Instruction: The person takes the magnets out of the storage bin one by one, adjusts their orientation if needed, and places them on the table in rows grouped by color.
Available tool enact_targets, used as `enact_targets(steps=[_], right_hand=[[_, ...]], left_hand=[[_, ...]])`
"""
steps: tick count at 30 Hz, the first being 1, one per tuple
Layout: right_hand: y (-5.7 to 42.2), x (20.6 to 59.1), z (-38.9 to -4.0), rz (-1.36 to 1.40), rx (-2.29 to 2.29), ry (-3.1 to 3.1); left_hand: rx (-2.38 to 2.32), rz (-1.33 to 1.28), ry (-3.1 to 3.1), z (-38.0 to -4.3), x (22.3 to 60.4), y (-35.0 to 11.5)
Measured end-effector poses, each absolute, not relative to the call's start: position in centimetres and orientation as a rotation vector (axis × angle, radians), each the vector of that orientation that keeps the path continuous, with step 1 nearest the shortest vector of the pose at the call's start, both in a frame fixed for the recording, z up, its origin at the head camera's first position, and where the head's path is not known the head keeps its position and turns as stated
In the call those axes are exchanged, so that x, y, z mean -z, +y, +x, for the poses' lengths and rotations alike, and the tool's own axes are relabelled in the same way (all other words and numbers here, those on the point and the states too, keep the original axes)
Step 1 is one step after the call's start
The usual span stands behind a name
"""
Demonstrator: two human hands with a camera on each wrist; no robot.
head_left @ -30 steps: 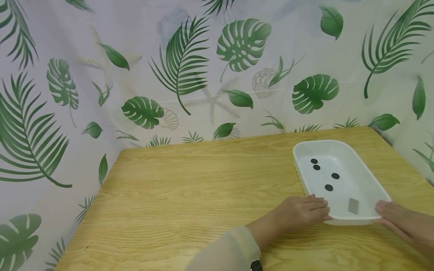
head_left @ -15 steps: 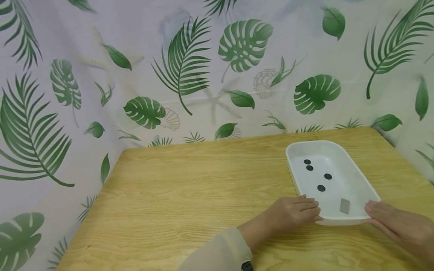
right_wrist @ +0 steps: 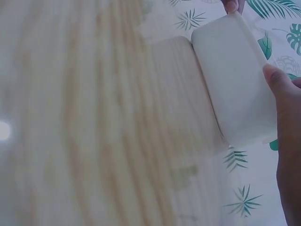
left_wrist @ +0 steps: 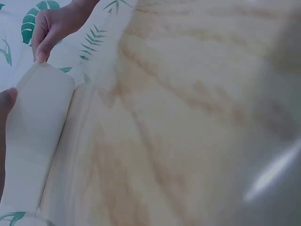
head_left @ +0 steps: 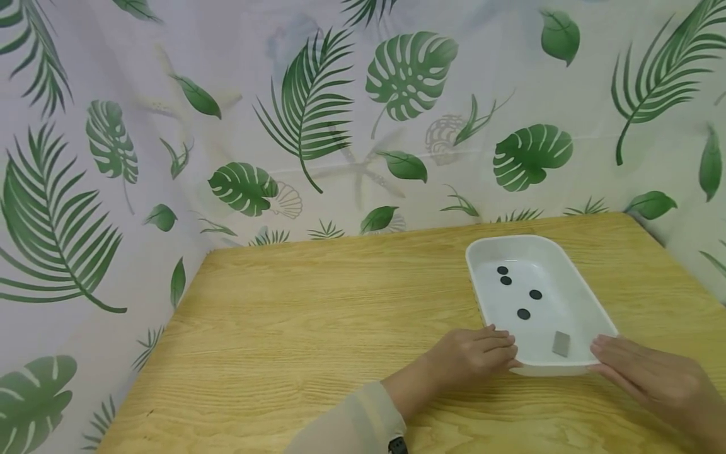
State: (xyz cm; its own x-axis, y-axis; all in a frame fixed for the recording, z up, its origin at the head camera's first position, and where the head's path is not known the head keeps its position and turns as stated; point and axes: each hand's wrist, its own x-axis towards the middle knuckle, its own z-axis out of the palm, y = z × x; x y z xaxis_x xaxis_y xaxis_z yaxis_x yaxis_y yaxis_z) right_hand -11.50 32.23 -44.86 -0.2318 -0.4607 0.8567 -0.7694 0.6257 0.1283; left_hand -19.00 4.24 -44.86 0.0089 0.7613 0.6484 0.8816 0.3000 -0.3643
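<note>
Evenly, the white tray (head_left: 553, 371) is held at its near end by both hands, so neither is nearer to it than the other. Its near left corner is gripped by the left hand (head_left: 473, 354), fingers laid over the rim and thumb set against the outer wall; its near right corner is pinched in the same way by the right hand (head_left: 652, 372). On the right part of the wooden table (head_left: 317, 315) the tray is placed, and it appears to be supported by the tabletop. Its long axis is pointed away from the person, the far end angled leftward in the head view and left ungripped. Inside, four black discs (head_left: 535, 294) are scattered toward the far end and middle, while a grey rectangular piece (head_left: 561, 343) is found at the near end, between the two hands, closer to the right one.
</note>
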Motion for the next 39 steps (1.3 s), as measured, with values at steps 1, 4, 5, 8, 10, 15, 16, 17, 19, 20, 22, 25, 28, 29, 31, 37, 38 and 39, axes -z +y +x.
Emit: enact_targets(steps=[1, 4, 5, 8, 10, 15, 16, 17, 19, 20, 22, 25, 28, 29, 31, 37, 38, 39], right_hand=[[32.0, 44.8, -11.6, 0.976, -0.398, -1.863], [31.3, 44.8, -11.9, 0.975, -0.416, -1.818], [31.1, 44.8, -12.1, 0.976, -0.425, -1.804], [30.6, 44.7, -12.4, 0.98, -0.438, -1.789], [30.3, 44.6, -12.7, 0.987, -0.449, -1.76], [29.5, 44.5, -13.3, 0.999, -0.46, -1.713], [29.4, 44.5, -13.4, 1.001, -0.466, -1.702], [29.3, 44.5, -13.5, 1.004, -0.469, -1.699], [29.0, 44.5, -13.7, 1.012, -0.484, -1.683], [28.8, 44.4, -13.8, 1.014, -0.495, -1.669], [28.4, 44.4, -14.0, 1.019, -0.517, -1.631], [27.8, 44.3, -14.2, 1.035, -0.552, -1.597], [27.3, 44.2, -14.3, 1.058, -0.574, -1.592], [27.2, 44.1, -14.3, 1.065, -0.582, -1.59], [26.9, 44.0, -14.3, 1.082, -0.589, -1.589], [26.1, 44.1, -14.6, 1.113, -0.586, -1.549], [26.0, 44.2, -14.7, 1.115, -0.583, -1.543], [25.9, 44.2, -14.8, 1.119, -0.58, -1.544]], left_hand=[[0.191, -1.487, -1.774, -19.1, 45.0, 4.1], [0.197, -1.485, -1.77, -19.2, 45.2, 3.7], [0.202, -1.483, -1.767, -19.2, 45.2, 3.6], [0.22, -1.474, -1.762, -19.2, 45.1, 3.2], [0.232, -1.47, -1.763, -19.1, 45.1, 2.9], [0.251, -1.459, -1.752, -19.1, 45.1, 2.2], [0.251, -1.455, -1.746, -19.2, 45.1, 2.1], [0.249, -1.453, -1.739, -19.2, 45.2, 2.0], [0.254, -1.449, -1.735, -19.3, 45.3, 1.8], [0.254, -1.449, -1.73, -19.4, 45.4, 1.7], [0.253, -1.447, -1.722, -19.4, 45.5, 1.5], [0.25, -1.446, -1.708, -19.4, 45.4, 1.0], [0.246, -1.447, -1.685, -19.3, 45.3, 0.5], [0.246, -1.448, -1.678, -19.3, 45.3, 0.3], [0.244, -1.447, -1.661, -19.3, 45.3, 0.0], [0.253, -1.447, -1.614, -19.6, 45.7, -0.8], [0.254, -1.446, -1.609, -19.6, 45.8, -1.0], [0.256, -1.445, -1.606, -19.6, 45.9, -1.1]])
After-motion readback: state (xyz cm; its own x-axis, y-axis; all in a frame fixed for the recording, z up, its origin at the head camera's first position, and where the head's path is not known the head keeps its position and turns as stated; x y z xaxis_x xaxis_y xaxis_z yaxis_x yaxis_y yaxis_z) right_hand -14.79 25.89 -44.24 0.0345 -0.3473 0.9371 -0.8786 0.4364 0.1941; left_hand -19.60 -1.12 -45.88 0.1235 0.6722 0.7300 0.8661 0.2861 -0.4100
